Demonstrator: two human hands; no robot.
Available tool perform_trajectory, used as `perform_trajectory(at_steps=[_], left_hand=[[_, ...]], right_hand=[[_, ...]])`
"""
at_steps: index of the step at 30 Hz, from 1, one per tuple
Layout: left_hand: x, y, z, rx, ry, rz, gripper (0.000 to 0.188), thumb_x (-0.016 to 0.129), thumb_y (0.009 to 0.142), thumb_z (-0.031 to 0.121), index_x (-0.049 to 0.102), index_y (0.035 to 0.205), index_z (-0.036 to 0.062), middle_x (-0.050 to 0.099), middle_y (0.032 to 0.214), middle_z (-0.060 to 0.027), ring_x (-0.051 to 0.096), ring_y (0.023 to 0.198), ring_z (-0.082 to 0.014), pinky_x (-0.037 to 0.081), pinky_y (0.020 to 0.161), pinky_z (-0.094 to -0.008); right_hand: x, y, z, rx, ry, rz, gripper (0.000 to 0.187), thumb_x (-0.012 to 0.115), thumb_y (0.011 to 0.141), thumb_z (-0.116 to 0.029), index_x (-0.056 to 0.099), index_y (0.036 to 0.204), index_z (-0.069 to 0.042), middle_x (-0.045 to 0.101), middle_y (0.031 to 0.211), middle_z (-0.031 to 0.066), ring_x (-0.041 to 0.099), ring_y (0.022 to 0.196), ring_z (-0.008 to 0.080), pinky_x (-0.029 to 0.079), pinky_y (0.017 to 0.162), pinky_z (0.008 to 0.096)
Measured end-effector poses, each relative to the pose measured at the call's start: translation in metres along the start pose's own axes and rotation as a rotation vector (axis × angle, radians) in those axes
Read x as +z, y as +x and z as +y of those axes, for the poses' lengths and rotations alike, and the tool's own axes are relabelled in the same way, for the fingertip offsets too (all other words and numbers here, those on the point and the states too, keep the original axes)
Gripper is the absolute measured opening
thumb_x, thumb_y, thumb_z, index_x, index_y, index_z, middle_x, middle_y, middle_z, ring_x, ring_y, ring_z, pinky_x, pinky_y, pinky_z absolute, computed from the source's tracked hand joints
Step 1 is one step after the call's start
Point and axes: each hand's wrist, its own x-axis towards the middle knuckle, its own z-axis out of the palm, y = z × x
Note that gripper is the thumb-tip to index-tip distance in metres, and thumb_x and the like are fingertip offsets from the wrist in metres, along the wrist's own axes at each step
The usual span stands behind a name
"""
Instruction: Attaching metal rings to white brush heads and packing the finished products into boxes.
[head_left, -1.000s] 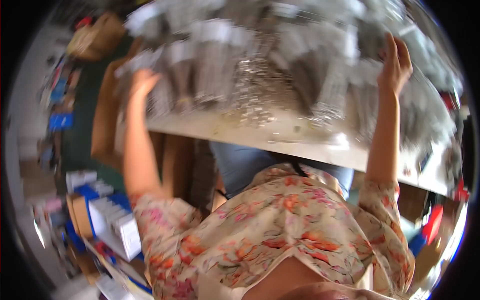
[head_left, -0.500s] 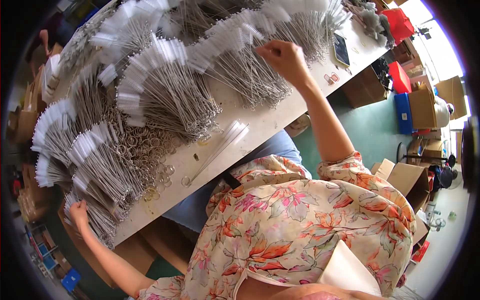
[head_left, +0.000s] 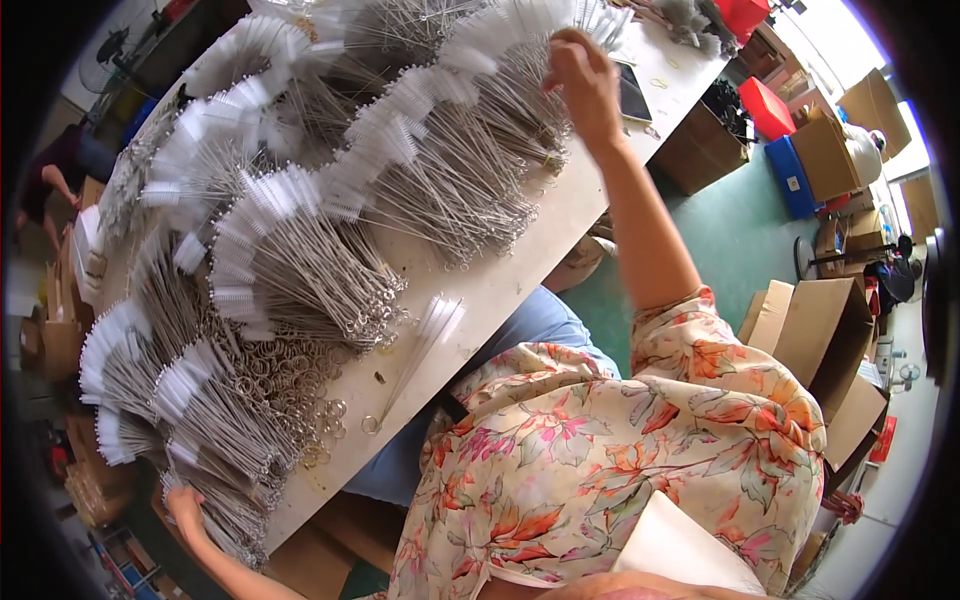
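Right hand (head_left: 583, 75), upper centre of frame: fingers curled on wire brush fans (head_left: 450, 170), reached further across table (head_left: 520, 270) than before; left hand (head_left: 185, 505), lower left (grip unclear), at the pile's edge; brushes being gathered.

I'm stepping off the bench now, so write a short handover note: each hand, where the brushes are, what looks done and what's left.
Left hand: at the near-left table edge, on the outer fan of wire brushes; grip not clear.
Right hand: raised at the far right end, fingers on the brush fan beside a dark tablet.
Brushes: fanned in overlapping rows across the white table, white bristle tips outward, ring handles inward.
Done: most brushes lie in fans.
Left: a small loose bunch lies apart near the front edge, with scattered loose rings.
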Motion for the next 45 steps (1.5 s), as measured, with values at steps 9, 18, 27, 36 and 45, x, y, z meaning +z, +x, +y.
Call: perform_trajectory(at_steps=[9, 18, 27, 36, 45], left_hand=[[-0.022, -0.113, -0.014, 0.039, -0.429, -0.005, 0.018, 0.049, 0.088, 0.013, 0.059, 0.102, 0.0078, 0.047, 0.067, 0.0032, 0.035, 0.045, -0.0054, 0.026, 0.039, -0.0182], [0.003, -0.205, 0.065, 0.257, -1.186, -0.043, 0.035, 0.05, 0.091, 0.03, 0.056, 0.108, -0.0007, 0.039, 0.073, 0.0037, 0.033, 0.055, -0.0034, 0.026, 0.049, -0.0174], [0.117, -0.297, 0.277, 0.896, -1.152, -0.238, 0.024, 0.056, 0.086, 0.004, 0.058, 0.11, 0.002, 0.057, 0.08, 0.0015, 0.044, 0.055, -0.0008, 0.037, 0.045, -0.0173], [0.133, -0.276, 0.251, 1.352, -0.962, 0.462, 0.016, 0.051, 0.085, -0.005, 0.045, 0.1, -0.0023, 0.046, 0.105, -0.0141, 0.059, 0.081, -0.0195, 0.055, 0.069, -0.0293], [0.136, -0.292, 0.238, 1.438, -0.532, 0.608, 0.032, 0.073, 0.067, 0.007, 0.065, 0.098, 0.0068, 0.05, 0.105, -0.0096, 0.051, 0.095, -0.0242, 0.043, 0.08, -0.0324]], right_hand=[[-0.055, 0.063, 0.066, -0.276, -0.99, -0.043, 0.024, 0.059, 0.08, -0.035, 0.068, 0.09, -0.015, 0.065, 0.08, 0.0059, 0.064, 0.069, 0.0212, 0.048, 0.064, 0.0352], [-0.024, 0.057, -0.06, -0.324, -0.274, -0.091, 0.025, 0.045, 0.094, -0.029, 0.055, 0.087, -0.007, 0.051, 0.073, 0.0007, 0.049, 0.065, 0.0086, 0.048, 0.063, 0.026], [0.156, -0.134, -0.144, 0.576, 1.105, -0.957, 0.021, 0.044, 0.095, -0.022, 0.053, 0.1, -0.003, 0.054, 0.101, 0.0072, 0.052, 0.101, 0.0156, 0.049, 0.084, 0.0335], [0.157, -0.168, -0.113, 0.407, 0.636, -1.029, 0.035, 0.053, 0.09, -0.032, 0.065, 0.101, -0.001, 0.061, 0.094, 0.008, 0.055, 0.097, 0.0163, 0.045, 0.087, 0.0295], [0.157, -0.167, -0.122, 0.993, 1.281, -1.14, 0.019, 0.049, 0.093, -0.02, 0.056, 0.098, -0.003, 0.057, 0.073, -0.0002, 0.047, 0.058, 0.0057, 0.04, 0.053, 0.0211]])
